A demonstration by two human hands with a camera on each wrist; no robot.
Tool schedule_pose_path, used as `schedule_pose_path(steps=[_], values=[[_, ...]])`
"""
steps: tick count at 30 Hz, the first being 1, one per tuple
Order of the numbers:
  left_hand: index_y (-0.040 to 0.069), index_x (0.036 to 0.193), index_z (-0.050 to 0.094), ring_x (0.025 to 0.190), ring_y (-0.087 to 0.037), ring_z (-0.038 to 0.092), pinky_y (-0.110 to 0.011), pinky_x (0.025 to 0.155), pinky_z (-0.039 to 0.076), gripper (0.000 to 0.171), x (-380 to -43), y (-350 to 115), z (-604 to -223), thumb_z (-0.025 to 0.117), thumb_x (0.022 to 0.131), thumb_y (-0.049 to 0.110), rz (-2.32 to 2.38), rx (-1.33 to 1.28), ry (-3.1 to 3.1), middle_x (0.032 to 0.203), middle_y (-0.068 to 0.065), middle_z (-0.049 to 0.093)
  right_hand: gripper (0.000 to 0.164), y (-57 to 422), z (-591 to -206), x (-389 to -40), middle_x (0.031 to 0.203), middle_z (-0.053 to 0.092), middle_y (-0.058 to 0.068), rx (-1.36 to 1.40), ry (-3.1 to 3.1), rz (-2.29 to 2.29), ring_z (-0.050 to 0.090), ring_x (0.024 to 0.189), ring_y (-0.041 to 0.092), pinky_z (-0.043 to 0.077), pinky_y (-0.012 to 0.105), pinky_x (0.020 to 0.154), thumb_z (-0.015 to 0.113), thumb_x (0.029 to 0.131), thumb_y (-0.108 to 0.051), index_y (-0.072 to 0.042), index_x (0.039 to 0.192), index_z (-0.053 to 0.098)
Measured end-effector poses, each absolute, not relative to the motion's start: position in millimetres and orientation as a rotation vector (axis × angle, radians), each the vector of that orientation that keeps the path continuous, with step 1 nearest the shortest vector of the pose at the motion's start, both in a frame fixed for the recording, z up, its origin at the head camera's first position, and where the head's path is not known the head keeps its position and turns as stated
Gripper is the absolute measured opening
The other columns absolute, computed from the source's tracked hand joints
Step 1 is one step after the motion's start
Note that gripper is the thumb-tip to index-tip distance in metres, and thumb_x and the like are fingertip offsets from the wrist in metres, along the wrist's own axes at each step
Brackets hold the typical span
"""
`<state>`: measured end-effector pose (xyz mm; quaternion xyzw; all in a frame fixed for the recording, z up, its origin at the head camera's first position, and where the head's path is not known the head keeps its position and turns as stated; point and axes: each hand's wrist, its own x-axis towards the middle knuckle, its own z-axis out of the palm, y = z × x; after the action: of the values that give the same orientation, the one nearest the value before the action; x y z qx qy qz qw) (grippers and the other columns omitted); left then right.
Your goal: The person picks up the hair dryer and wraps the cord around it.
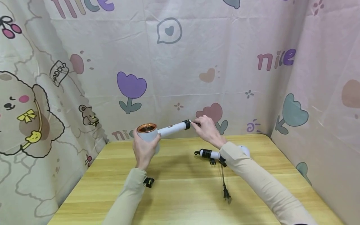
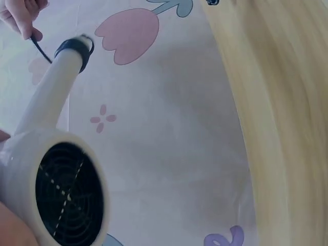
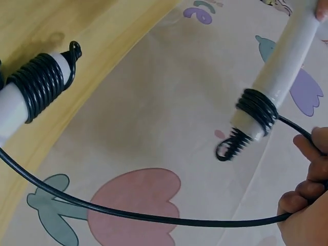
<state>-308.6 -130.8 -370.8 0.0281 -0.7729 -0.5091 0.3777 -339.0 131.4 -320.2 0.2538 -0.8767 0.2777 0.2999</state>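
Note:
My left hand (image 1: 144, 150) grips the head of a white hair dryer (image 1: 172, 130) with a copper-coloured rim, held above the table. Its round dark grille (image 2: 69, 197) faces the left wrist camera. Black cord (image 3: 256, 110) is wound in several turns round the end of its handle, where a coiled strain relief and small loop (image 3: 231, 145) stick out. Just past that end, my right hand (image 1: 207, 130) holds the cord, its fingers curled round it. From this hand a length of cord (image 3: 154, 219) sags away to the left in the right wrist view.
Under my right forearm lies a second white hair dryer (image 1: 215, 155), partly hidden, with black cord (image 3: 38, 87) wound round its handle. One plug (image 1: 212, 161) is beside it. Another plug (image 1: 226, 194) lies nearer on the wooden table (image 1: 174, 200). Patterned cloth (image 1: 182, 72) hangs behind and at both sides.

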Motion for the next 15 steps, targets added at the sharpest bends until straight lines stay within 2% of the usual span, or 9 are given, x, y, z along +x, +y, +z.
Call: schedule_pose_path(steps=[5,10,12,15], values=[[0.009,0.134,0.044,0.088,-0.032,0.062,-0.042,0.07,0.051,0.085,-314.1,-127.6,-374.0,0.087,0.066,0.036,-1.37,0.158,-1.858,0.108,-0.018,0.065,0.025,133.8,-323.2,-336.9,0.073,0.06,0.003,0.657,-2.352,0.838,0.046,0.072,0.02,0.036,0.03,0.064,0.056,0.099,-0.02,-0.008,0.086,0.074],[0.007,0.138,0.041,0.098,-0.028,0.058,-0.042,0.081,0.052,0.087,-319.2,-129.5,-378.3,0.087,0.069,0.035,-1.635,0.289,-1.769,0.116,-0.016,0.059,0.026,138.5,-328.0,-335.3,0.093,0.071,0.005,0.671,-2.398,0.943,0.051,0.082,0.018,0.041,0.031,0.069,0.053,0.101,-0.021,-0.009,0.106,0.076],[0.008,0.137,0.042,0.098,-0.024,0.058,-0.038,0.082,0.054,0.083,-320.3,-129.5,-378.6,0.086,0.071,0.034,-1.794,0.327,-1.729,0.116,-0.012,0.056,0.026,141.0,-329.1,-335.3,0.099,0.071,0.005,0.682,-2.421,0.985,0.052,0.084,0.017,0.043,0.031,0.07,0.054,0.101,-0.021,-0.01,0.111,0.075],[0.01,0.131,0.045,0.095,-0.019,0.061,-0.032,0.081,0.057,0.071,-322.4,-127.9,-377.4,0.085,0.075,0.028,-2.061,0.339,-1.61,0.113,-0.005,0.056,0.026,146.3,-328.4,-335.9,0.098,0.069,0.003,0.684,-2.464,1.054,0.052,0.085,0.017,0.045,0.031,0.071,0.054,0.1,-0.023,-0.011,0.113,0.074]])
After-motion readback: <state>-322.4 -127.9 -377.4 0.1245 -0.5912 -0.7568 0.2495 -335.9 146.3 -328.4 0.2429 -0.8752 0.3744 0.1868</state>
